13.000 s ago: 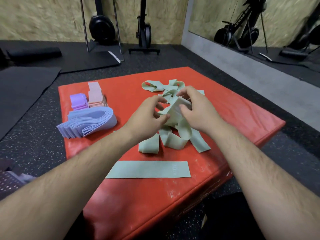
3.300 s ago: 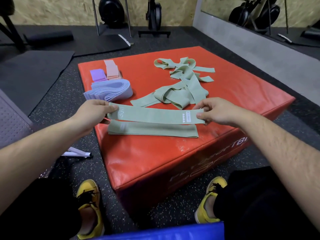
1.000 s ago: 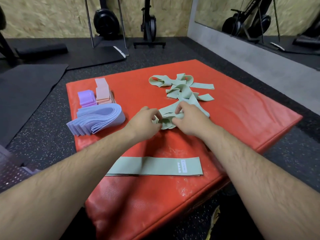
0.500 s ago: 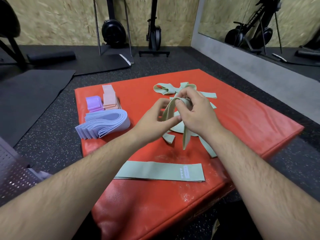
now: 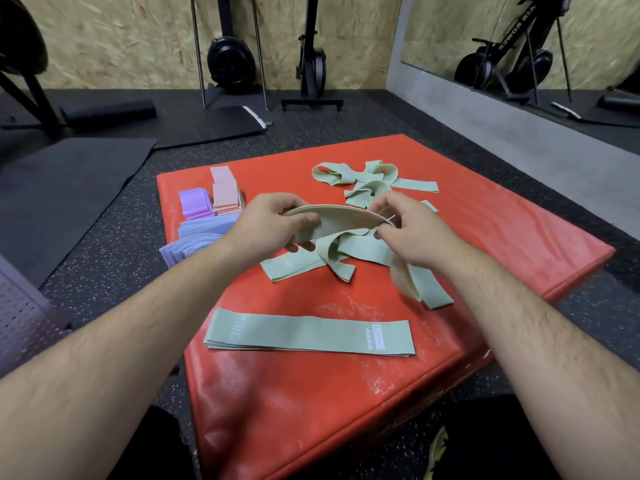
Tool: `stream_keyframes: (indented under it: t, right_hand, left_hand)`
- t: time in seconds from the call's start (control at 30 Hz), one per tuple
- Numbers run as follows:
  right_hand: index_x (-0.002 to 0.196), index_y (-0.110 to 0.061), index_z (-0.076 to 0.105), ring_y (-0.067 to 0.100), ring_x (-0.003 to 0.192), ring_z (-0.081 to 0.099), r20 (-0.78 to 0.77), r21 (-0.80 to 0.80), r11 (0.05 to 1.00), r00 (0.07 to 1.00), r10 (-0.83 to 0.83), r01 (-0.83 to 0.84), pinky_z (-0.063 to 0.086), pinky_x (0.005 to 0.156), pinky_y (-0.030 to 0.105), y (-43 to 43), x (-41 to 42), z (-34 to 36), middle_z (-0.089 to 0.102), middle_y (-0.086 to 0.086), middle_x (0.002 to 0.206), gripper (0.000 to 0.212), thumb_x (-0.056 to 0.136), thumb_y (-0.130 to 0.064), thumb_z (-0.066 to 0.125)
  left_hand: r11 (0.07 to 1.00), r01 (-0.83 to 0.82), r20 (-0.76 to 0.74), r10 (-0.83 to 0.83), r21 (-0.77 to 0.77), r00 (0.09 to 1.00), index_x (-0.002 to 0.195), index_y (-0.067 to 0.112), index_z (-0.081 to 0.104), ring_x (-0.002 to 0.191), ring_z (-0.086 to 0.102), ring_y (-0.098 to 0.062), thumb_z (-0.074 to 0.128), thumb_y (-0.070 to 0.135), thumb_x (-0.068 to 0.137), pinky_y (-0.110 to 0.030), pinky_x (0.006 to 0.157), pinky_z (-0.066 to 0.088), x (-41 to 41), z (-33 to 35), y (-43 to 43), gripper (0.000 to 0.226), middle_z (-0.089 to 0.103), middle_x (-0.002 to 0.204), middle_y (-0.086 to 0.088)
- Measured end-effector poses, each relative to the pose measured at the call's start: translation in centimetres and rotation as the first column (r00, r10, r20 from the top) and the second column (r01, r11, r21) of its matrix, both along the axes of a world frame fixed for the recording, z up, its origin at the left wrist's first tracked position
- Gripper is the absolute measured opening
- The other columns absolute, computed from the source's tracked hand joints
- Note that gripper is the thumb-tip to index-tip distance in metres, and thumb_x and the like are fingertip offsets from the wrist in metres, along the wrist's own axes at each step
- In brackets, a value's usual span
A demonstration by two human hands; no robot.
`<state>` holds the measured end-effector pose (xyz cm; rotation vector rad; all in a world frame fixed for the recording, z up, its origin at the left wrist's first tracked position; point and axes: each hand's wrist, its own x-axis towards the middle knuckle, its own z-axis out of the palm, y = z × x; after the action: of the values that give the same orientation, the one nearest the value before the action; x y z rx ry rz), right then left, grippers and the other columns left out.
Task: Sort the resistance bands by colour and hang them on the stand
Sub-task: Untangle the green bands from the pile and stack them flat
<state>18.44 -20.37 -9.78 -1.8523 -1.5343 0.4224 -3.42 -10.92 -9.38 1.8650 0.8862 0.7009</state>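
A green resistance band (image 5: 341, 220) is stretched flat between my hands above the red box (image 5: 502, 230). My left hand (image 5: 273, 226) grips its left end and my right hand (image 5: 412, 233) pinches its right end. Beneath them lies a tangle of loose green bands (image 5: 349, 252), with more green bands (image 5: 363, 180) further back. A flat stack of green bands (image 5: 308, 336) rests near the box's front edge. At the box's left side sit folded lilac bands (image 5: 197, 237), purple bands (image 5: 194, 203) and pink bands (image 5: 225, 190). No stand is in view.
The red box stands on black speckled gym flooring. Black mats (image 5: 65, 188) lie to the left, a perforated grey object (image 5: 20, 317) at the near left. Exercise machines (image 5: 230, 60) stand by the chipboard wall; a mirror (image 5: 519, 39) is at the right.
My hands have pulled one green band out of the tangle and spread it sideways between them; half a second ago they were bunched together on it.
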Motion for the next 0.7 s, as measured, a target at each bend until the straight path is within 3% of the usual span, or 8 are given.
stream_keyframes:
  t: [0.1,0.2,0.33,0.4,0.47,0.53,0.63,0.7]
  right_hand:
    - [0.095,-0.032,0.058,0.011,0.081,0.072,-0.014,-0.105,0.994,1.0,-0.019,0.017,0.058,0.08,0.045,-0.2,1.1,-0.4,0.072,-0.005,0.092,0.03,0.087,-0.004,0.051]
    - [0.097,-0.022,0.059,0.015,0.079,0.075,-0.138,-0.153,0.988,0.99,-0.017,-0.005,0.059,0.079,0.045,-0.5,2.0,-0.3,0.075,0.006,0.092,0.018,0.09,-0.006,0.063]
    - [0.102,-0.006,0.061,0.025,0.079,0.075,-0.257,-0.236,0.97,0.966,-0.003,-0.06,0.055,0.068,0.033,-1.5,2.5,0.3,0.076,0.011,0.093,0.012,0.092,-0.005,0.066]
    - [0.103,-0.004,0.061,0.023,0.067,0.065,-0.309,-0.272,0.96,0.951,-0.021,-0.067,0.052,0.065,0.035,-2.1,2.7,0.5,0.076,0.011,0.088,0.012,0.091,-0.006,0.063]
    - [0.103,-0.007,0.061,0.018,0.062,0.051,-0.353,-0.285,0.957,0.935,-0.048,-0.058,0.047,0.06,0.035,-2.6,3.0,0.8,0.07,0.009,0.08,0.015,0.089,-0.011,0.064]
    - [0.101,-0.015,0.063,0.015,0.058,0.045,-0.377,-0.31,0.948,0.925,-0.053,-0.072,0.043,0.056,0.033,-3.1,3.4,0.9,0.062,0.004,0.076,0.02,0.084,-0.02,0.072]
    - [0.097,-0.025,0.063,0.015,0.06,0.04,-0.401,-0.361,0.922,0.916,-0.017,-0.141,0.038,0.059,0.031,-4.1,3.6,1.0,0.052,-0.002,0.076,0.037,0.072,-0.039,0.085]
    - [0.093,-0.029,0.062,0.016,0.065,0.039,-0.428,-0.358,0.919,0.904,-0.006,-0.164,0.036,0.062,0.03,-4.7,3.4,1.2,0.05,-0.005,0.081,0.045,0.066,-0.057,0.084]
  left_hand:
    - [0.995,-0.057,0.045,0.061,-0.085,0.997,0.094,0.009,0.061,0.053,0.068,-0.015,0.068,0.018,0.093,-0.02,0.043,0.043,-0.8,0.3,0.1,0.011,0.073,0.066,-0.007]
    - [0.988,-0.092,0.088,0.103,-0.125,0.991,0.092,0.012,0.058,0.054,0.067,-0.02,0.07,0.021,0.092,-0.028,0.054,0.042,-1.6,0.1,0.8,0.015,0.073,0.069,-0.014]
    - [0.971,-0.159,0.138,0.184,-0.177,0.973,0.085,0.018,0.062,0.06,0.067,-0.029,0.072,0.02,0.09,-0.045,0.065,0.047,-2.5,-0.2,1.2,0.012,0.07,0.072,-0.014]
    - [0.97,-0.185,0.135,0.206,-0.157,0.969,0.083,0.019,0.064,0.049,0.054,-0.025,0.071,0.021,0.091,-0.042,0.059,0.047,-3.1,-0.2,1.1,0.011,0.06,0.069,-0.021]
    - [0.978,-0.183,0.098,0.193,-0.099,0.976,0.087,0.016,0.063,0.038,0.043,-0.021,0.069,0.022,0.093,-0.026,0.045,0.035,-3.5,0.0,0.9,0.01,0.053,0.066,-0.021]
    - [0.98,-0.182,0.099,0.19,-0.086,0.977,0.09,0.016,0.063,0.035,0.048,-0.02,0.068,0.022,0.094,-0.02,0.038,0.03,-4.0,0.0,0.6,0.008,0.057,0.069,-0.022]
    - [0.978,-0.179,0.139,0.193,-0.107,0.971,0.093,0.017,0.065,0.047,0.063,-0.019,0.067,0.021,0.095,-0.02,0.036,0.036,-4.6,-0.2,0.2,0.004,0.067,0.08,-0.011]
    - [0.98,-0.154,0.162,0.174,-0.128,0.971,0.094,0.016,0.067,0.058,0.067,-0.019,0.066,0.019,0.094,-0.023,0.044,0.045,-5.0,-0.4,-0.2,0.003,0.069,0.081,-0.009]
